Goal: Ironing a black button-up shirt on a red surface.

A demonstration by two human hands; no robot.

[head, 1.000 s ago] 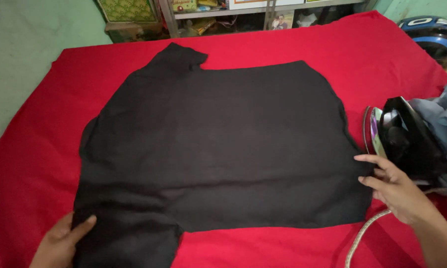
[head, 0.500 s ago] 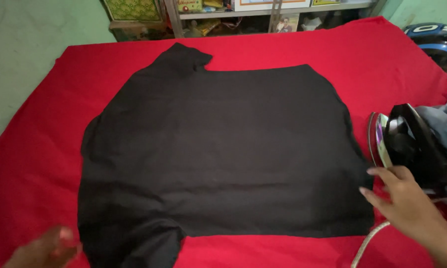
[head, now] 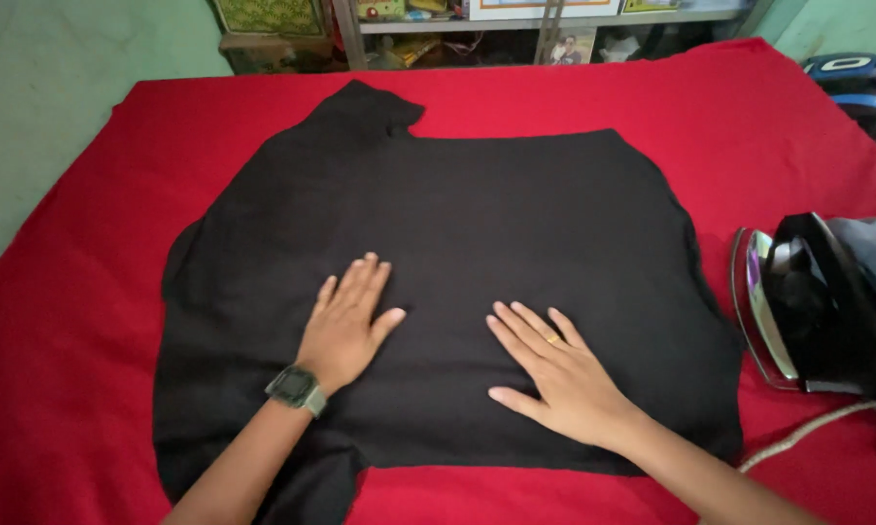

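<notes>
Here, red cloth [head: 98, 292] covers whole work surface; black garment [head: 477, 214] spread flat at its centre, one sleeve [head: 370, 107] pointing to far edge. Looks thin, soft, limp, light; likely creases and slides easily, best gripped at hem or side edges. Black iron [head: 807, 301] upright at right, apart from garment. Left hand [head: 345, 326] and right hand [head: 554, 374] lie palm-down on garment, fingers spread, gripping nothing
</notes>
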